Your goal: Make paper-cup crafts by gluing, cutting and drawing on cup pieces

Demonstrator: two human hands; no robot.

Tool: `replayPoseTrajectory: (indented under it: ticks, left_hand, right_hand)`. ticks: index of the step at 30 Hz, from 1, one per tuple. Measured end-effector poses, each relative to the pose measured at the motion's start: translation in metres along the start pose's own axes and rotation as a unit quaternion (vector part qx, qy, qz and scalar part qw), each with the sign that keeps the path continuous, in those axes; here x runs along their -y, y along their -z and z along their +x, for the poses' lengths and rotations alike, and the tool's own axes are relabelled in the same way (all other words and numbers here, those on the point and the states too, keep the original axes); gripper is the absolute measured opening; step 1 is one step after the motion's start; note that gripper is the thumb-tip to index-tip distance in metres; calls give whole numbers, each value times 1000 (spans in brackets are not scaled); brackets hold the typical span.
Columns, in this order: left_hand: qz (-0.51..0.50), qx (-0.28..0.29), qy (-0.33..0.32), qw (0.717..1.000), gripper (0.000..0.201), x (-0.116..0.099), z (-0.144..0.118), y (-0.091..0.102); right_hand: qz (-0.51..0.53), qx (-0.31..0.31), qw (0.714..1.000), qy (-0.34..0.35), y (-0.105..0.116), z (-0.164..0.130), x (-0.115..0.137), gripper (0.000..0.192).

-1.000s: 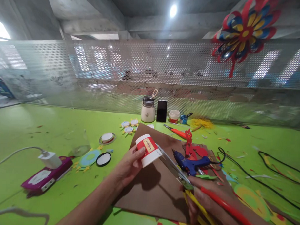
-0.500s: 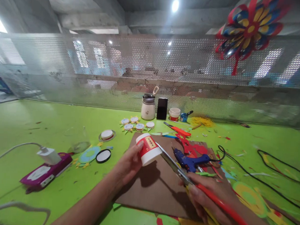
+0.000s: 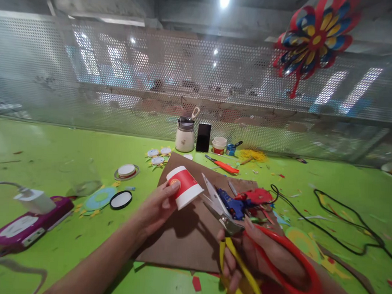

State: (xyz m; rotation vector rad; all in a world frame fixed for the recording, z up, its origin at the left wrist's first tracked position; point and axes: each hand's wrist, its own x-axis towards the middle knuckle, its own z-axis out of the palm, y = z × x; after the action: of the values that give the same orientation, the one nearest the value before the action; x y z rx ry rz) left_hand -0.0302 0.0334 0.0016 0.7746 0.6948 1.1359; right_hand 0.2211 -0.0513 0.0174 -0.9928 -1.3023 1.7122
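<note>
My left hand (image 3: 162, 206) grips a white paper cup (image 3: 191, 194) with a red band, tilted above a brown cardboard sheet (image 3: 179, 245). In my right hand (image 3: 253, 247) is a pair of scissors (image 3: 227, 223) with one red and one yellow handle. Its blades are spread apart, their tips just right of the cup's rim. Behind the blades, a blue glue gun (image 3: 234, 205) rests on the cardboard beside red paper pieces (image 3: 257, 195).
A purple power strip (image 3: 35, 227) with a white plug lies at left. At the back stand a white bottle (image 3: 184, 138), a phone (image 3: 203, 138) and stacked paper cups (image 3: 219, 144). An orange utility knife (image 3: 225, 166) lies nearer. A black cord (image 3: 328, 229) winds across the right side.
The scissor blades have opened wide. My left hand has turned the cup, so its yellow label no longer shows. The cardboard has swung askew, and the view has shifted.
</note>
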Motion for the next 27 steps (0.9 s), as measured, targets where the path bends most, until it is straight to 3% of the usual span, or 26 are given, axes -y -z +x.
replayPoseTrajectory:
  ticks: [14,21,27]
  left_hand:
    - [-31,-40,5,999,20,5,0,-4]
    - [-20,14,-13,1000,57,0,-2,-5]
    - [-53,18,5,998,48,1,-2,-1]
  right_hand:
    - [-17,36,999,-11,9,0,-18,35]
    - [-23,47,999,-9,8,3,-24,35]
    - [-30,56,998,-6,9,5,-20,35]
